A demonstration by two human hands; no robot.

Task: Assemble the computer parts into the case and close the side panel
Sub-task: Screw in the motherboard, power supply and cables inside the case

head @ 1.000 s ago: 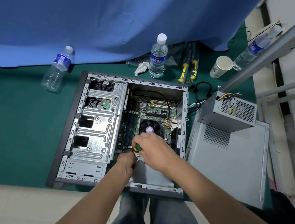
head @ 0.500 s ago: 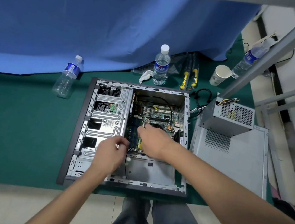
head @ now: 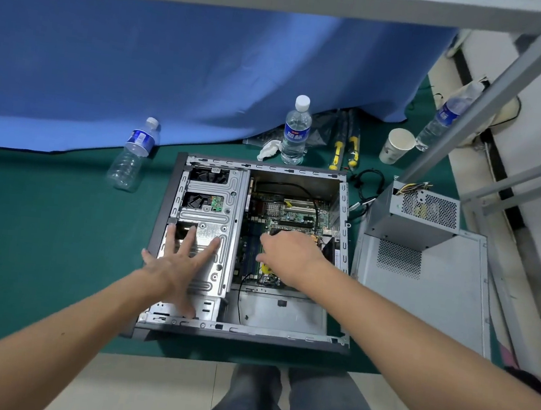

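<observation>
The open computer case (head: pixel 238 330) lies on its side on the green mat. The motherboard (head: pixel 295 211) sits in its right half and the silver drive cage (head: pixel 228 206) in its left. My left hand (head: pixel 181 262) rests flat on the drive cage with its fingers spread. My right hand (head: pixel 291 251) hovers low over the motherboard, its fingers curled round a tool with a yellow handle (head: pixel 267 268) that is mostly hidden under the palm. The power supply (head: pixel 412 221) stands outside the case on the loose side panel (head: pixel 438 291), to the right.
Three water bottles stand or lie around the case: one behind (head: pixel 296 130), one left (head: pixel 133 155), one far right (head: pixel 447 117). A paper cup (head: pixel 397 145) and yellow-handled screwdrivers (head: pixel 338 148) lie behind it. A grey metal frame (head: pixel 476 103) crosses the right side and top.
My left hand has left the case's lower middle, swung left and opened flat onto the drive cage. My right hand has shifted slightly up over the motherboard.
</observation>
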